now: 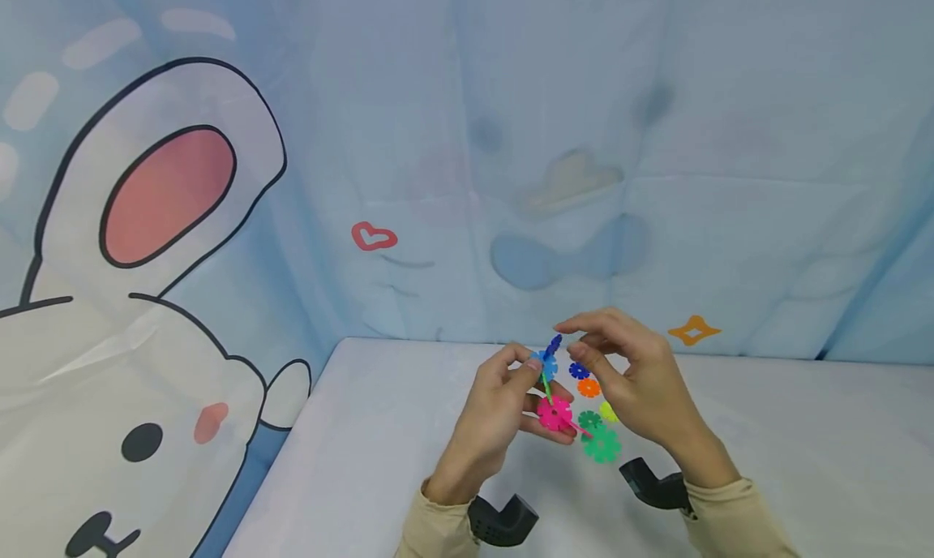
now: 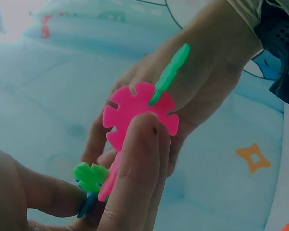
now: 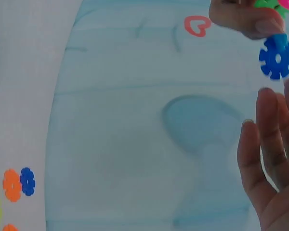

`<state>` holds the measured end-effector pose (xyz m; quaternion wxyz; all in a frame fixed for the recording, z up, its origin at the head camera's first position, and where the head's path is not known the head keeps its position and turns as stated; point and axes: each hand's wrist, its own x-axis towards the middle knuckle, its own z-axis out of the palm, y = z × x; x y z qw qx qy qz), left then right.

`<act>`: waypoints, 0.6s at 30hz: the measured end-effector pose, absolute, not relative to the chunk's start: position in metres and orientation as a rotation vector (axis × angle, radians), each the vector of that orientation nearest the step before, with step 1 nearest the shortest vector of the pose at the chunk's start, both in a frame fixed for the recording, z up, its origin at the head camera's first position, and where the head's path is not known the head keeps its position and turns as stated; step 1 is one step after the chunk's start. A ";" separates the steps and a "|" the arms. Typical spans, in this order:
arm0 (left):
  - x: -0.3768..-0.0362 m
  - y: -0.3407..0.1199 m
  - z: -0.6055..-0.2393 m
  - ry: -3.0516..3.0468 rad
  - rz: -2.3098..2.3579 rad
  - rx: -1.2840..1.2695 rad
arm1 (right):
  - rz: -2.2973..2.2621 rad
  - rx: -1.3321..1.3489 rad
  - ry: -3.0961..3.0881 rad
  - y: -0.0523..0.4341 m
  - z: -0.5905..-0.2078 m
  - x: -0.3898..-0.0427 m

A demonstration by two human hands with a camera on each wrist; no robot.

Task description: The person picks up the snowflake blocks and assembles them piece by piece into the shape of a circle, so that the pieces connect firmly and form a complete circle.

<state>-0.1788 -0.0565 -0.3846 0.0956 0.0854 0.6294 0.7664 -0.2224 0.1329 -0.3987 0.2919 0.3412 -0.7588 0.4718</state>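
- Blue backdrop [image 1: 409, 96], white counter [image 1: 306, 493].
- Left hand [image 1: 492, 404] pinching one chain of six discs [image 1: 549, 409].
- Between hands, head view: four loose discs [image 1: 593, 384]; right wrist view adds another orange disc [image 3: 9, 227].
- Right hand [image 1: 638, 371]: empty, fingers parted near the chain's blue end.

Left grip [image 1: 494, 400] pinches between thumb and forefinger; right grip [image 1: 638, 379] hovers near it, thumb and forefinger parted.
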 end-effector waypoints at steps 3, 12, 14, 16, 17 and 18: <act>-0.185 -0.061 -0.386 1.818 2.318 0.184 | 1.162 0.844 -2.155 0.140 -0.404 -0.228; -0.196 -0.076 -0.392 1.711 2.376 0.185 | 0.986 0.756 -3.002 0.157 -0.455 -0.260; -0.197 -0.077 -0.392 1.707 2.386 0.181 | 0.950 0.731 -3.083 0.157 -0.467 -0.265; -0.197 -0.077 -0.393 1.706 2.394 0.179 | 0.915 0.702 -3.124 0.158 -0.476 -0.268; -0.198 -0.077 -0.393 1.708 2.395 0.178 | 0.906 0.687 -3.135 0.157 -0.480 -0.269; -0.198 -0.076 -0.393 1.708 2.396 0.176 | 0.896 0.677 -3.140 0.157 -0.483 -0.269</act>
